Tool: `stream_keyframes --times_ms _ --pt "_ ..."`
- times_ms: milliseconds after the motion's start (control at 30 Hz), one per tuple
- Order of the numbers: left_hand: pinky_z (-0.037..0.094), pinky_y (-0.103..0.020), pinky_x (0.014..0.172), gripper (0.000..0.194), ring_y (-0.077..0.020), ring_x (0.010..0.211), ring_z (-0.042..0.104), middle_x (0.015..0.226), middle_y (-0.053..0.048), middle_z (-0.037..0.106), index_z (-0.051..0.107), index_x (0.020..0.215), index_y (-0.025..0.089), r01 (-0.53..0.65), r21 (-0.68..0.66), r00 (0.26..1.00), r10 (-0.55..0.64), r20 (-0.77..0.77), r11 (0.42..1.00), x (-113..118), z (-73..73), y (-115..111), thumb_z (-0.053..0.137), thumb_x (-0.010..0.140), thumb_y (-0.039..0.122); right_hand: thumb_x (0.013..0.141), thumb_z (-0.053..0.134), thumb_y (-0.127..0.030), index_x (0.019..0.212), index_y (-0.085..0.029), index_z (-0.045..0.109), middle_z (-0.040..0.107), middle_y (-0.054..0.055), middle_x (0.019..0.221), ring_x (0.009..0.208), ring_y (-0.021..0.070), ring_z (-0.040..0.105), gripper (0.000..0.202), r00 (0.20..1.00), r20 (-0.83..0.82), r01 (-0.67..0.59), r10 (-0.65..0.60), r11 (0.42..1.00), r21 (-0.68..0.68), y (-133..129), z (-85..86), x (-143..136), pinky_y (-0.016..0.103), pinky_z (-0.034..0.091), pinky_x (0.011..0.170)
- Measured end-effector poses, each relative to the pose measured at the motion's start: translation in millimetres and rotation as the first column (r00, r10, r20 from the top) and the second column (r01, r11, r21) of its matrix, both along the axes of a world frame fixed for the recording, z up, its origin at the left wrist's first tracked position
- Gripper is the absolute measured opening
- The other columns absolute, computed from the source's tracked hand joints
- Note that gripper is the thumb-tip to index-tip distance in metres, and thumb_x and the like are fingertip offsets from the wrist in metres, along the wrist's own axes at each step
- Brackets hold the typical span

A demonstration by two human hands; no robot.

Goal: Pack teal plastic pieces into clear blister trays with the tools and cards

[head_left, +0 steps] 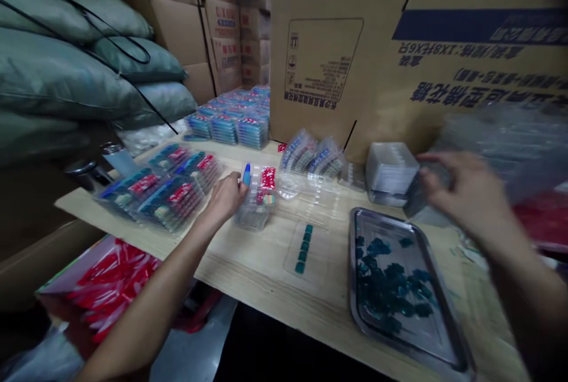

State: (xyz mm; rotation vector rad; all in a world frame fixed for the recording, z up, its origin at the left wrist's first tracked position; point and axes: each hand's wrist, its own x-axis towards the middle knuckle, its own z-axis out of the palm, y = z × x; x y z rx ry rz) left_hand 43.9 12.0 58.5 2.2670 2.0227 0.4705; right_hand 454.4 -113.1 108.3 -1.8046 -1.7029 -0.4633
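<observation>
Perhaps your right hand (465, 193), fingers apart beside the clear tray stack (390, 172) toward the back edge of the worktop (252, 266), could topple it by brushing; whether your left hand (228, 196) grips the filled pack (267, 178), I can't tell.

Red packet (268, 177), blue stick (247, 174), teal pieces (303, 249), silver tray (428, 334).

pale, smooth, lightly grained wood for the bench (261, 287). shiny metal for the tray (428, 337). glossy, translucent-looking surface on the teal pieces (381, 275). thin, clear, shiny plastic for the stacked containers (388, 170) and the filled packs (173, 204). matt brown cardboard for the large carton (381, 92). glossy red film for the packets (110, 278). creased, dull sheeting (cloth or woven plastic, hard to tell) for the green sacks (57, 74).
</observation>
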Motion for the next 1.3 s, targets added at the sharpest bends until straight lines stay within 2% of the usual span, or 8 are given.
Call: stream_keyframes --times_ms 67,167,300,400,633,800,1033,1300 --pt "0.047 -0.028 0.073 0.039 -0.024 0.086 0.07 0.091 -0.012 0.075 0.063 0.121 0.012 0.018 0.036 0.999 -0.019 0.034 0.999 3 4.6 -9 0.044 0.088 0.023 0.086 0.051 -0.024 0.109 -0.018 0.066 0.066 0.016 0.106 0.102 0.0309 0.06 0.028 0.98 -0.093 -0.18 0.176 0.983 -0.032 -6 -30.2 -56 0.051 0.048 0.089" --pt "0.048 -0.029 0.077 0.043 -0.0235 0.086 0.07 0.092 -0.011 0.074 0.059 0.127 0.012 0.05 0.11 0.995 -0.06 0.082 0.993 8 12.7 -31 0.043 0.089 0.024 0.09 0.045 -0.02 0.113 -0.021 0.061 0.066 0.01 0.108 0.103 0.0239 0.062 0.028 0.843 -0.295 -0.479 0.451 0.877 -0.029 -12 -64.2 -125 0.043 0.051 0.092" --pt "0.05 -0.033 0.083 0.043 -0.0244 0.092 0.069 0.101 -0.013 0.072 0.056 0.128 0.009 0.076 0.217 0.989 -0.102 0.11 0.973 8 15.3 -69 0.042 0.09 0.025 0.092 0.042 -0.015 0.128 -0.025 0.054 0.06 0.009 0.119 0.114 0.0205 0.058 0.039 0.674 -0.483 -0.637 0.559 0.771 0.003 -26 -77.4 -187 0.039 0.049 0.098" --pt "0.051 -0.033 0.082 0.043 -0.0236 0.092 0.069 0.104 -0.013 0.07 0.055 0.129 0.01 0.074 0.234 0.988 -0.102 0.112 0.969 0 5.0 -100 0.042 0.091 0.025 0.092 0.044 -0.013 0.126 -0.025 0.056 0.052 0.011 0.127 0.122 0.0226 0.052 0.038 0.664 -0.501 -0.663 0.555 0.747 -0.052 -40 -79.9 -214 0.04 0.047 0.101" --pt "0.05 -0.033 0.075 0.038 -0.0254 0.086 0.07 0.097 -0.013 0.071 0.056 0.124 0.01 -0.053 -0.076 0.998 0.056 0.043 0.996 -25 -56.8 -157 0.044 0.09 0.022 0.093 0.041 -0.011 0.111 -0.017 0.059 0.053 0.014 0.12 0.105 0.0216 0.057 0.026 0.724 -0.481 -0.679 0.495 0.637 -0.365 -73 -120.6 -246 0.037 0.049 0.096" --pt "0.047 -0.03 0.07 0.029 -0.0233 0.081 0.069 0.09 -0.012 0.071 0.059 0.112 0.012 -0.06 -0.194 0.997 0.068 0.035 0.979 -36 -92.4 -168 0.043 0.089 0.018 0.092 0.041 -0.008 0.108 -0.015 0.06 0.051 0.017 0.125 0.113 0.0241 0.052 0.026 0.764 -0.432 -0.641 0.48 0.641 -0.422 -86 -142.8 -261 0.039 0.046 0.099" --pt "0.047 -0.031 0.074 0.028 -0.0233 0.087 0.067 0.098 -0.013 0.069 0.059 0.112 0.013 -0.062 -0.128 0.997 0.069 0.047 0.99 -32 -110.8 -155 0.043 0.09 0.019 0.088 0.052 -0.017 0.102 -0.013 0.063 0.053 0.016 0.11 0.105 0.0283 0.05 0.018 0.848 -0.318 -0.53 0.424 0.657 -0.536 -71 -141.2 -265 0.043 0.043 0.091" --pt "0.048 -0.032 0.072 0.029 -0.0244 0.09 0.064 0.1 -0.01 0.062 0.059 0.118 0.019 -0.137 -0.101 0.987 0.127 -0.1 0.985 -17 -105.4 -154 0.043 0.094 0.023 0.086 0.05 -0.012 0.095 -0.014 0.065 0.058 0.014 0.098 0.095 0.0282 0.051 0.017 0.87 -0.128 -0.45 0.476 0.661 -0.6 -64 -138.9 -263 0.044 0.034 0.085"
